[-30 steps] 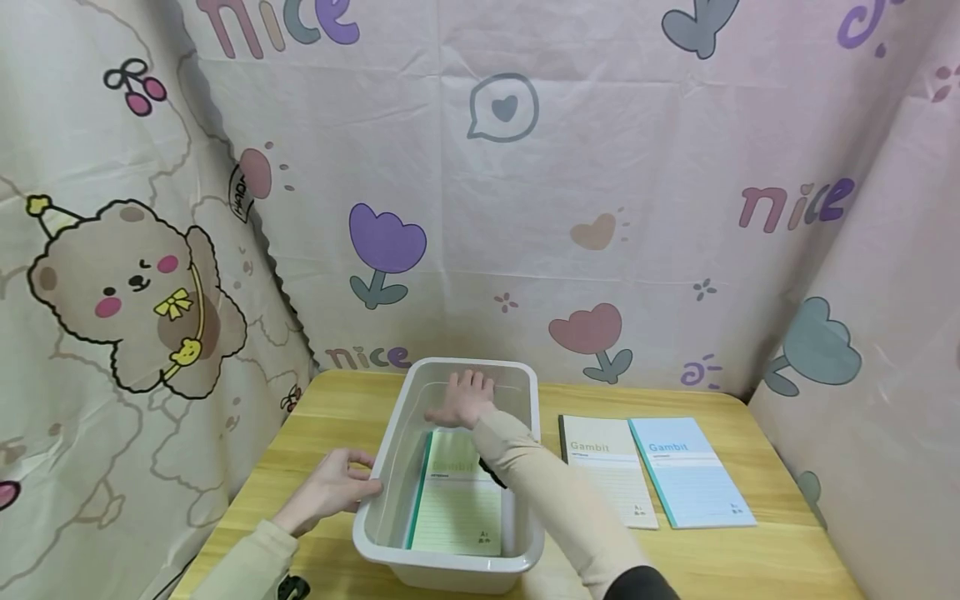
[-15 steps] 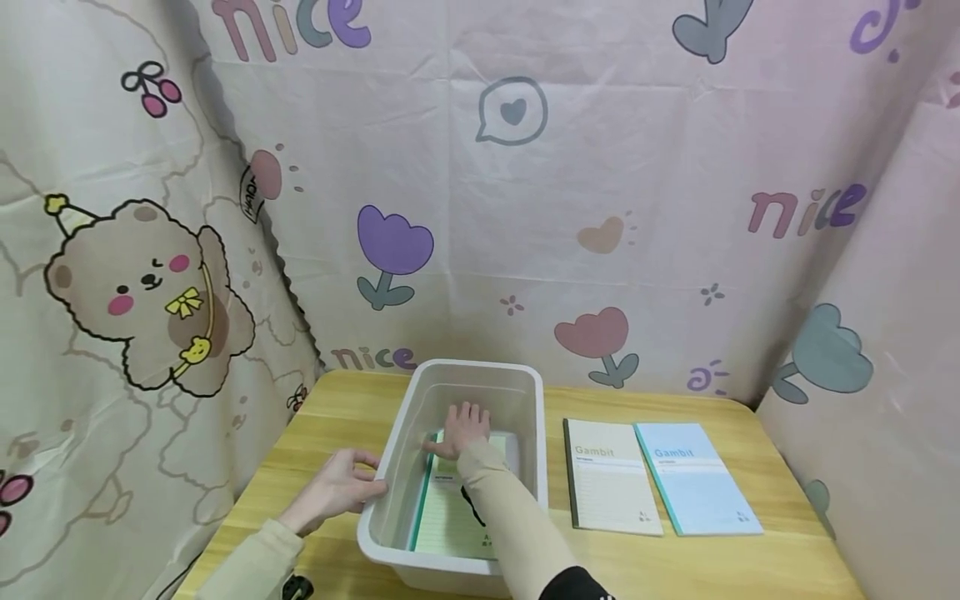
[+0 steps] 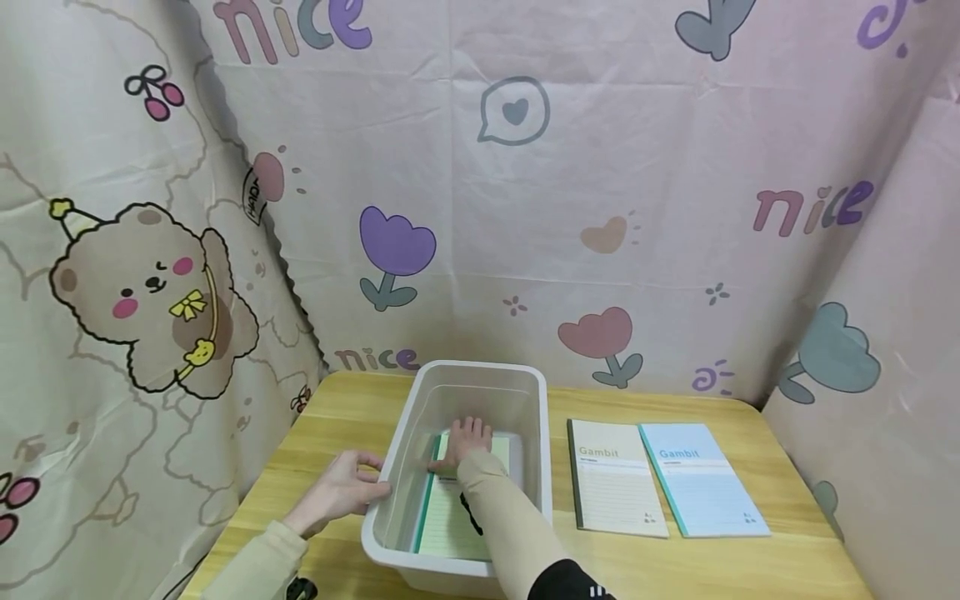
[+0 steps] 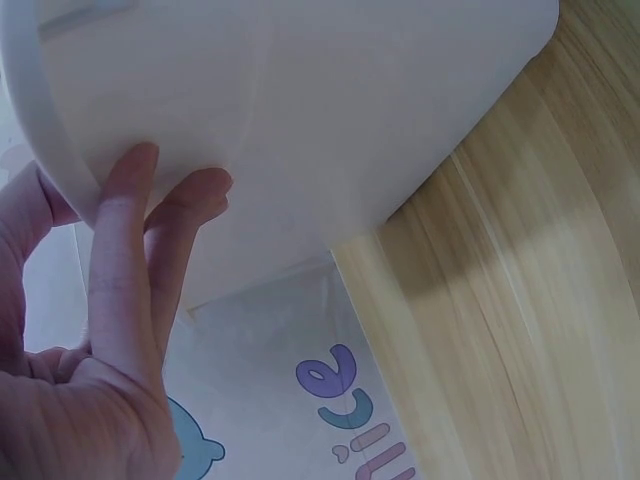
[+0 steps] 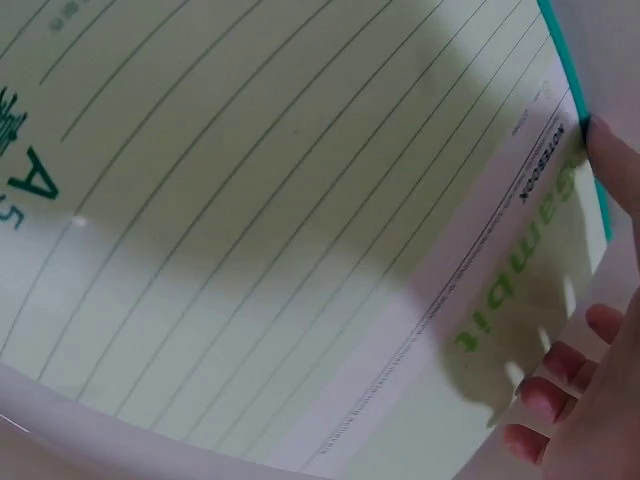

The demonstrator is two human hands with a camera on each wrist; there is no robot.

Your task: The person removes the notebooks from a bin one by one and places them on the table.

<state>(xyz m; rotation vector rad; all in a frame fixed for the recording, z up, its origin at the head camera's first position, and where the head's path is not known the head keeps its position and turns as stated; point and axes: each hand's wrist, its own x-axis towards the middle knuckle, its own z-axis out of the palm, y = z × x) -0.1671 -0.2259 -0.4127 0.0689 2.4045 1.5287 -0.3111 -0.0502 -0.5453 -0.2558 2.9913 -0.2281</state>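
Observation:
A pale grey plastic bin (image 3: 495, 402) stands on the table with a pale green lined "Gambit" notebook (image 3: 448, 529) lying flat inside. My left hand (image 3: 341, 492) holds the bin's left rim between thumb and fingers; in the left wrist view two fingers (image 4: 122, 230) lie against the outer wall. Inside the bin, my right hand (image 3: 467, 442) is spread over the notebook's far end. The right wrist view has its thumb (image 5: 612, 165) at the teal spine and its fingertips (image 5: 545, 398) near the top edge. The sleeve hides part of the cover.
Right of the bin, a cream notebook (image 3: 618, 483) with a dark spine lies beside a light blue notebook (image 3: 705, 483). Both rest on the wooden table (image 3: 795, 533). A printed curtain (image 3: 525, 208) hangs behind the table and along both sides.
My right hand has come down and toward me, from above the bin's far end onto the green notebook. The left hand keeps its hold on the rim. The head view has shifted slightly.

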